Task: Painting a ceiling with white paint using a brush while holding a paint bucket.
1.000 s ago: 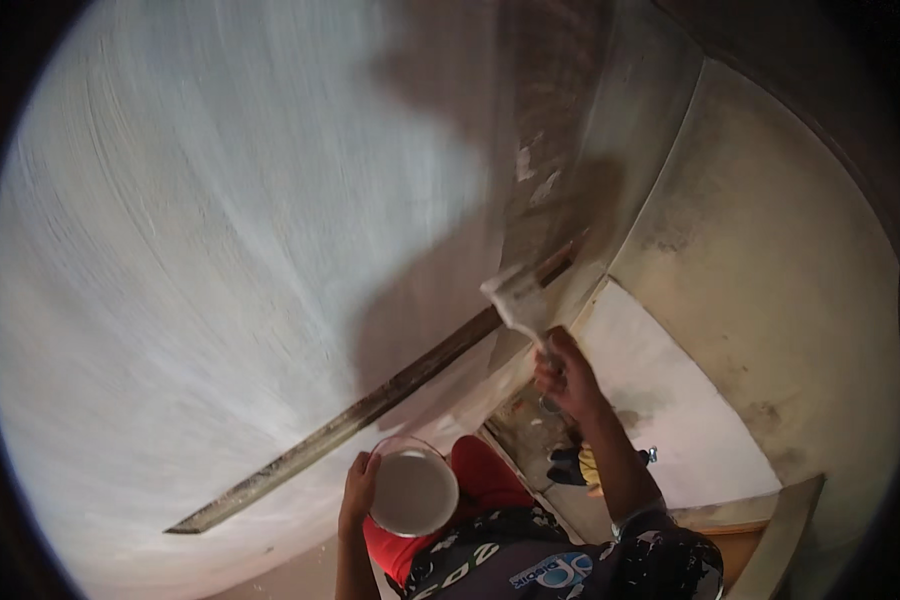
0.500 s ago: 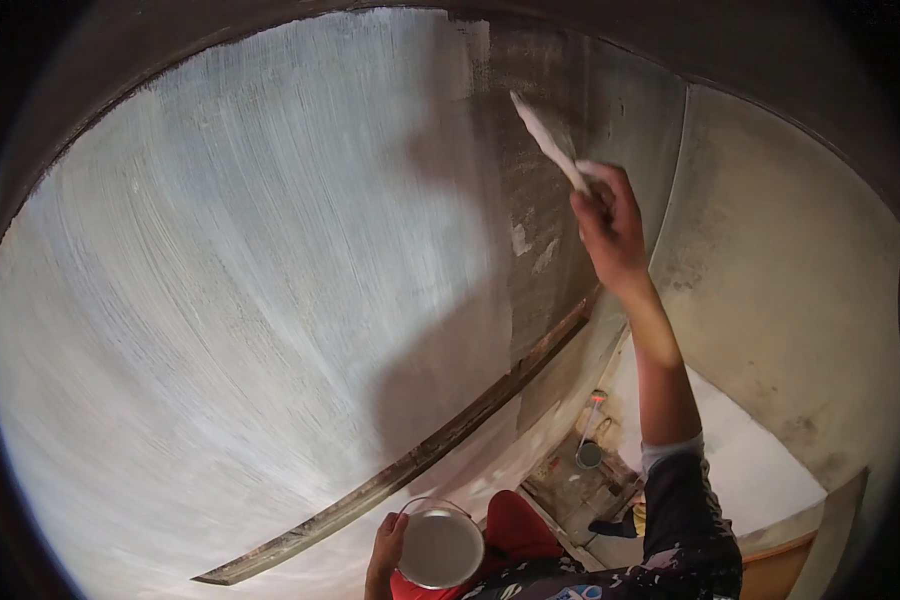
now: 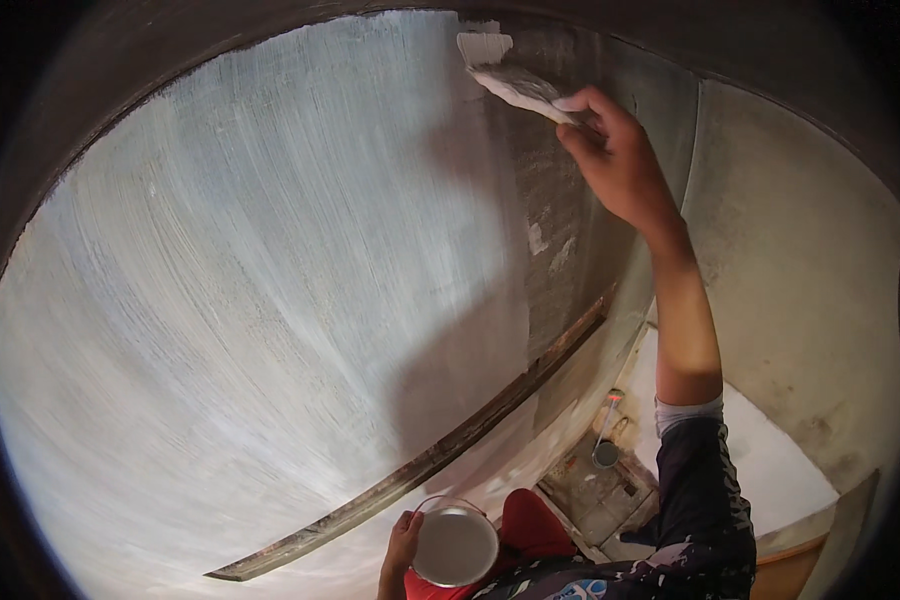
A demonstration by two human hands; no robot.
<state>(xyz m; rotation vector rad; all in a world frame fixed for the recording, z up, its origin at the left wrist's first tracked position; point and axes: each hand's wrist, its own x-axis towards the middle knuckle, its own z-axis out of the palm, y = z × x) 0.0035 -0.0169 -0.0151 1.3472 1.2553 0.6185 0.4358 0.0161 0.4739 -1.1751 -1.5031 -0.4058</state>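
Note:
My right hand (image 3: 615, 155) is raised to the upper part of the wall and grips a paintbrush (image 3: 520, 92). The brush's tip lies at the wall near the upper edge, beside a fresh white dab of paint (image 3: 484, 47). To the left the wall (image 3: 300, 230) is coated with streaky whitish paint; a dark bare strip (image 3: 560, 190) runs under my right hand. Low in front of me, my left hand (image 3: 403, 535) is closed at the rim and thin handle of a round paint can (image 3: 456, 546), which shows a pale grey surface inside.
A dark wooden rail (image 3: 440, 445) crosses the wall low down. On the floor at right stand a small grey container (image 3: 605, 455) and an orange-ended long-handled tool (image 3: 615, 398). A white sheet (image 3: 770, 470) lies near the right wall (image 3: 790, 260).
My right hand has moved up with the paintbrush, whose tip has come to the wall near the top. A fresh white dab shows there now. My left hand still holds the paint can.

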